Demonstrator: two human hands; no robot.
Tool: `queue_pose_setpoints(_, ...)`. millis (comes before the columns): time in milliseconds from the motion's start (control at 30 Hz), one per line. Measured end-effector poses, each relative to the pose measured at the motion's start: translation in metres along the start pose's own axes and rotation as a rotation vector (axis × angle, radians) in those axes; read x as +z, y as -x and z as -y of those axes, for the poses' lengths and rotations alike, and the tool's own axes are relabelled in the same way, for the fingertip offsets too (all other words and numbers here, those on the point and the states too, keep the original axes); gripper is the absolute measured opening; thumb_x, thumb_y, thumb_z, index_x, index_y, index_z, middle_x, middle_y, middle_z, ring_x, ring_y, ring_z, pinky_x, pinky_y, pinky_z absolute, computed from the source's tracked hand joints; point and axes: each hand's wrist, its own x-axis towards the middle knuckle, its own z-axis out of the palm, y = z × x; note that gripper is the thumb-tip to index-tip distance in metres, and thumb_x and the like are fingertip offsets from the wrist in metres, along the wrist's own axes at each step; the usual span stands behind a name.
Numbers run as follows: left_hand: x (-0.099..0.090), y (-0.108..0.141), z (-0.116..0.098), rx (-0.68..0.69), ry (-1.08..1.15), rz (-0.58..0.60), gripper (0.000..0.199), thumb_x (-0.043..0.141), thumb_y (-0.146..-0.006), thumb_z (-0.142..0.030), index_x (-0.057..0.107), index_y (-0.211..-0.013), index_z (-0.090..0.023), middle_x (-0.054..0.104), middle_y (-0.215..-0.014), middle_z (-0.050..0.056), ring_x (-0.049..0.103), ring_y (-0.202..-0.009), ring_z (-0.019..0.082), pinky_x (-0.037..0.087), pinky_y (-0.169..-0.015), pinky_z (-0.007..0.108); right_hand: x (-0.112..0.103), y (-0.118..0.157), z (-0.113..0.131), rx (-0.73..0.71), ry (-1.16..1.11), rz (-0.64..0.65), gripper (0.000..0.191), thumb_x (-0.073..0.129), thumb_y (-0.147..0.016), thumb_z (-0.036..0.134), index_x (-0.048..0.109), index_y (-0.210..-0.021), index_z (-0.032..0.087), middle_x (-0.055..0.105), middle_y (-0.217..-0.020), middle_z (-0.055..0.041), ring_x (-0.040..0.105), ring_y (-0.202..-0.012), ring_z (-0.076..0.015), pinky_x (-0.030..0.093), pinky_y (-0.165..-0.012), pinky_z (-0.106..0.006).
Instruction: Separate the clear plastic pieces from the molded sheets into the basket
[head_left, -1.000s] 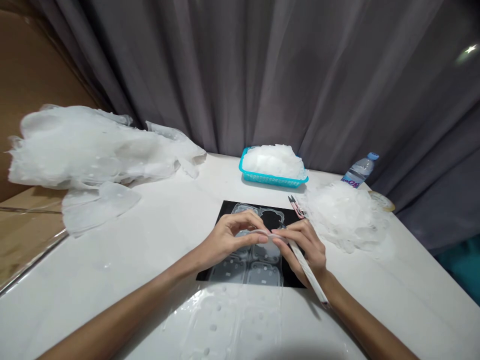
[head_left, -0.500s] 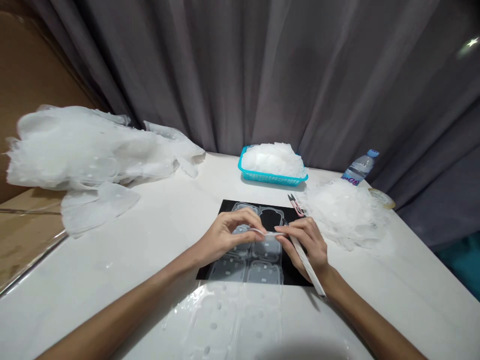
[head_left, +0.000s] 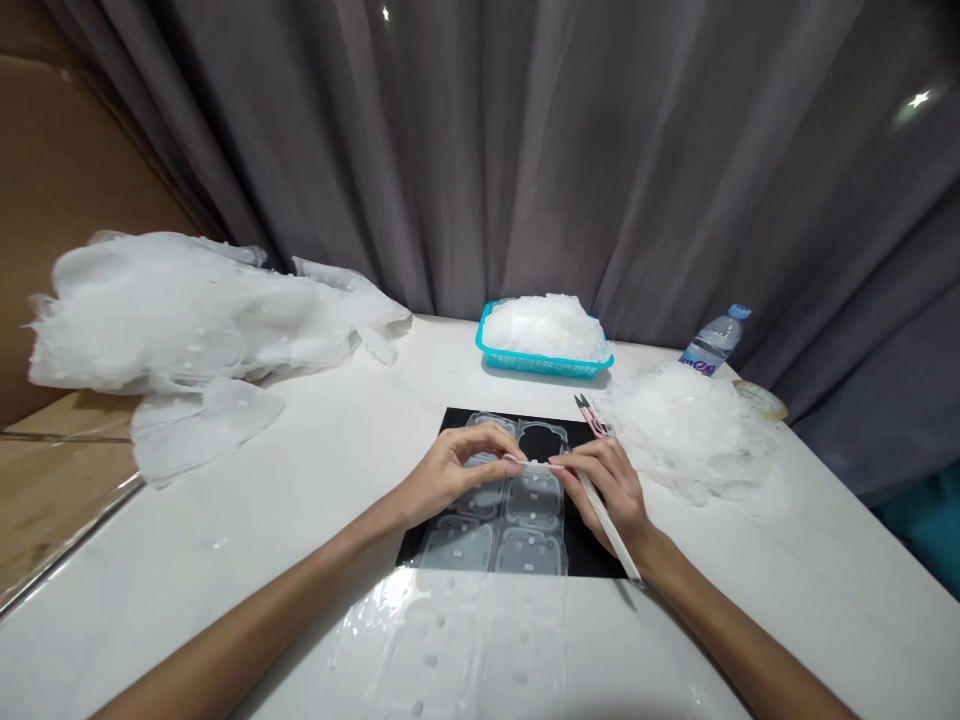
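Between both hands, seen nearly edge-on, is a small translucent piece [head_left: 536,464]. My left hand [head_left: 465,468] pinches its left end between thumb and fingers. The right end is pinched by my right hand [head_left: 604,488], which also has a white pen-like tool [head_left: 616,538] lying through it, pointing down to the right. Below the hands a clear sheet of moulded shapes [head_left: 531,548] lies over a black mat [head_left: 592,562] and runs on toward the near table edge. One shape at the top of the sheet is an open gap showing black.
A blue basket [head_left: 546,364] of white pieces stands at the back. Pink snips [head_left: 591,414], a translucent pile [head_left: 686,430], a bottle [head_left: 716,340] and a tape roll [head_left: 761,400] are right. A large translucent heap [head_left: 195,315] and cardboard [head_left: 67,470] are left.
The view has tilted up slightly, so the table things sit a little lower. The held piece is now seen flatter between the fingertips; both hands keep their pinch.
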Motion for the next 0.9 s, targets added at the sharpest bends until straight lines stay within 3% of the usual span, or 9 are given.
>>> queue_pose_setpoints(900,-0.0001,0.0004,0.0065,-0.134,-0.048,-0.01,0.017,0.079,-0.09,-0.037,0.082,-0.097,-0.021,0.08,-0.1,0.007,0.074,-0.097,0.022,0.055,-0.091,0.032,0.006,0.0046,-0.0101,-0.024,0.074,0.031,0.021,0.065,-0.1,0.012,0.068,-0.118,0.022,0.069,-0.092,-0.0055,0.064,-0.085,-0.0202,0.056,-0.076,-0.036)
